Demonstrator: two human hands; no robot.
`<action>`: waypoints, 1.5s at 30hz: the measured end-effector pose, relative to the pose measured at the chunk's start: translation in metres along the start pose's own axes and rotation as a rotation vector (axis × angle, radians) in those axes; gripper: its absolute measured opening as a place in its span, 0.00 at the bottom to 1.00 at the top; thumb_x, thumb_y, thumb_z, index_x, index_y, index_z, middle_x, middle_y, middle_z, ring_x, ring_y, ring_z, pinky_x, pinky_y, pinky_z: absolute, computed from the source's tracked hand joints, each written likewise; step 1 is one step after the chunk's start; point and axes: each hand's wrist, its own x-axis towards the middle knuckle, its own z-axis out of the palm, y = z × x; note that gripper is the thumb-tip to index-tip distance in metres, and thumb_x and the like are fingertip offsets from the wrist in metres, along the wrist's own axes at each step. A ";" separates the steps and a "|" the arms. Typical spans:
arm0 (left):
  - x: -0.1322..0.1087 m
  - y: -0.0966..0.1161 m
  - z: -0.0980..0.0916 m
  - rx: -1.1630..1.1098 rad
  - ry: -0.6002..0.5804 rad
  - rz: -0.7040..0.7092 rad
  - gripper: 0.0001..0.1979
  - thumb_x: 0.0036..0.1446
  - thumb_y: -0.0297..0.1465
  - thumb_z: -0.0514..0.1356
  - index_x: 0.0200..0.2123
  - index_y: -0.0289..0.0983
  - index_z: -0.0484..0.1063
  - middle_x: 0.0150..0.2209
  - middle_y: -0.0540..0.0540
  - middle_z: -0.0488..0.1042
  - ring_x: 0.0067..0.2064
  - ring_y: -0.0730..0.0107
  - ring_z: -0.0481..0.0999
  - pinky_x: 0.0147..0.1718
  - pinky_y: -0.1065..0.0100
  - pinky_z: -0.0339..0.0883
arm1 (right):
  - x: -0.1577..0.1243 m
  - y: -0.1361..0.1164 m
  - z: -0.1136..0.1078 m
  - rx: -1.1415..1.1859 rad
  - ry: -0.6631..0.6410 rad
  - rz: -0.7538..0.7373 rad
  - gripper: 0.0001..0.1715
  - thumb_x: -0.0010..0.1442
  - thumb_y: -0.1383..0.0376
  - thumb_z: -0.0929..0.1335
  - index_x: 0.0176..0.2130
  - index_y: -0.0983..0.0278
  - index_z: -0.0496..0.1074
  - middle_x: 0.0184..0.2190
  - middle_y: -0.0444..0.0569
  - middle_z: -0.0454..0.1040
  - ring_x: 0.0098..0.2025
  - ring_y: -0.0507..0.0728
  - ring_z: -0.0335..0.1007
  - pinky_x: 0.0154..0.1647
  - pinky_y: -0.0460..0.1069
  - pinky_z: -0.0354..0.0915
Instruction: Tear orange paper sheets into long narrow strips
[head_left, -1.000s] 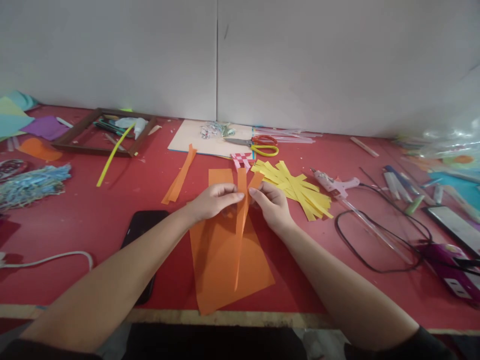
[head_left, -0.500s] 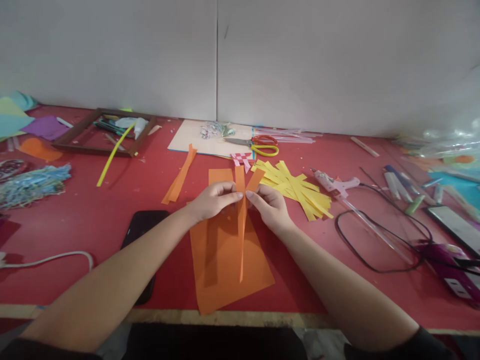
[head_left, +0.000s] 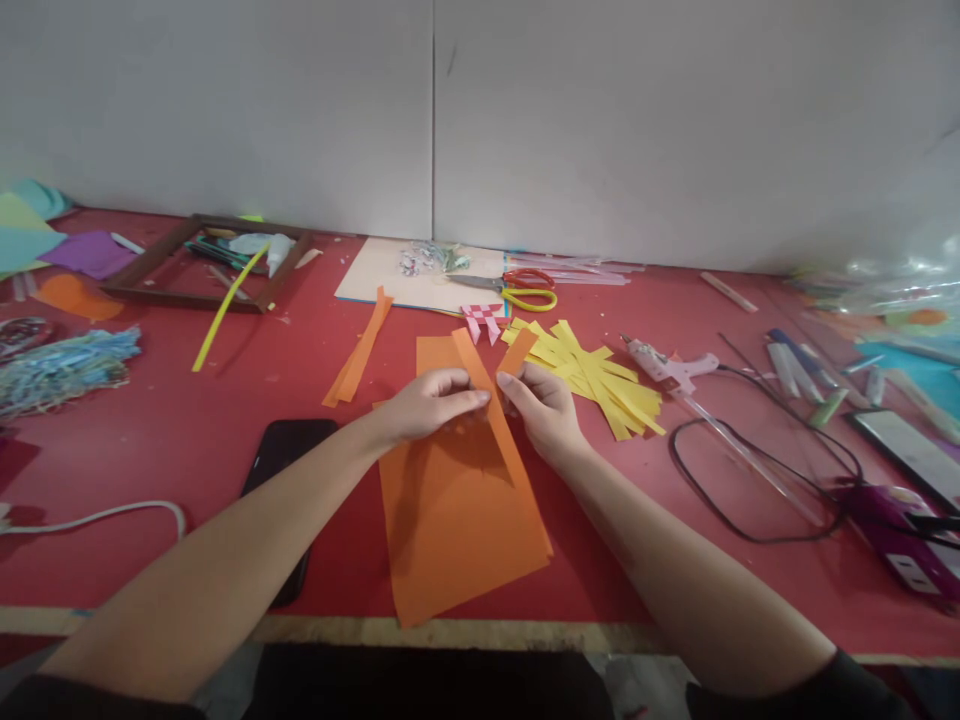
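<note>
My left hand pinches a long orange paper strip, which slants down to the right over an orange paper sheet on the table. My right hand is closed on another orange strip, whose upper end sticks out above the thumb. Where the two strips meet is partly hidden by my fingers. Beyond my hands lies a small pink and red woven paper piece. A pile of yellow paper strips rests just past my right hand, and a few loose orange strips lie to the left.
Scissors lie on a pale board at the back. A pink glue gun with a black cord stands right, near a purple power strip. A black phone is under my left forearm. A wooden frame sits back left.
The long orange strip has swung from nearly upright to a slant, its lower end moving right. My hands have stayed almost in place, the right one slightly further from the left.
</note>
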 end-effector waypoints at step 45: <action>0.007 -0.009 -0.003 0.069 0.056 0.047 0.19 0.55 0.47 0.63 0.28 0.36 0.69 0.29 0.47 0.76 0.24 0.75 0.69 0.25 0.69 0.63 | 0.000 0.000 0.000 -0.037 -0.024 0.054 0.26 0.57 0.45 0.71 0.24 0.61 0.64 0.19 0.39 0.61 0.22 0.50 0.53 0.23 0.48 0.51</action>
